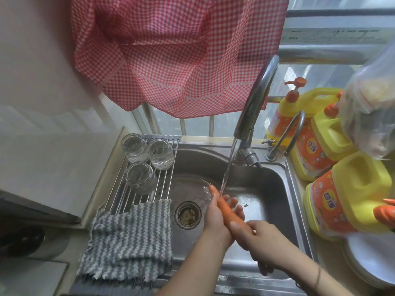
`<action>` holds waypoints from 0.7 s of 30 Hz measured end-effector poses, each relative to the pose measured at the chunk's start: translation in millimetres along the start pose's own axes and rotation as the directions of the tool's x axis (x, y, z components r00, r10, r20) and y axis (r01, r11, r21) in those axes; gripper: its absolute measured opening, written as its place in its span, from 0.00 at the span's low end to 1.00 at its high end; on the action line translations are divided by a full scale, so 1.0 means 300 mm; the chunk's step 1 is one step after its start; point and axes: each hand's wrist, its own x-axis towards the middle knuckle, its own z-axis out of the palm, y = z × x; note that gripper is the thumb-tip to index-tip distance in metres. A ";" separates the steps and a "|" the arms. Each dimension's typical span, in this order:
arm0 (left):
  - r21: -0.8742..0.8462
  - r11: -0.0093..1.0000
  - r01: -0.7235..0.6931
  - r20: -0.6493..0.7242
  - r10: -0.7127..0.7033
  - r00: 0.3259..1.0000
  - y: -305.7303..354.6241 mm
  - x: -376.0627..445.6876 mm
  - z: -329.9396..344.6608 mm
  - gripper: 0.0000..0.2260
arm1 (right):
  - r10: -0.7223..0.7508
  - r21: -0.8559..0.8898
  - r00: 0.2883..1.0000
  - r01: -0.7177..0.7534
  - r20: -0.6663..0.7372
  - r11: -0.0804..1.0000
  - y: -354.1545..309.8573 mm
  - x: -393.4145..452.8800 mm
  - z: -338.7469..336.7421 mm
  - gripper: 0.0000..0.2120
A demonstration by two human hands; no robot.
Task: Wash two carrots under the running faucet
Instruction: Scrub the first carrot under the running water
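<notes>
Low in the frame's centre, the right hand (259, 238) grips the carrot (226, 212) by its thick end while the left hand (215, 212) cups its middle beneath the faucet (254, 107) stream; best to turn it, rubbing every side.

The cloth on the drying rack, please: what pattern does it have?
Grey-and-white zigzag knit, seen in the head view.

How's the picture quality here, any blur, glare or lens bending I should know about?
Head view: daylight from the window leaves bright glare on the faucet; wide-angle bending curves the sink rim and the edges; the plastic bag at the right is soft and out of focus; the carrot and both hands, left hand and right hand, are fairly sharp.
</notes>
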 end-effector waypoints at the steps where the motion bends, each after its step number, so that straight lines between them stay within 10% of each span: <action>1: -0.021 1.000 -0.012 0.001 0.012 1.000 0.010 0.004 -0.008 0.17 | -0.007 -0.002 0.999 0.007 -0.049 1.000 0.002 0.014 -0.012 0.25; 6: -0.017 0.998 -0.063 0.032 0.063 0.997 0.039 -0.009 -0.025 0.19 | -0.245 -0.201 0.758 0.153 -0.605 0.968 0.001 0.182 -0.130 0.29; 21: -0.027 0.998 -0.062 0.104 0.064 0.993 0.060 -0.023 -0.021 0.19 | -0.435 -0.496 0.639 0.096 -0.634 0.863 -0.050 0.322 -0.185 0.17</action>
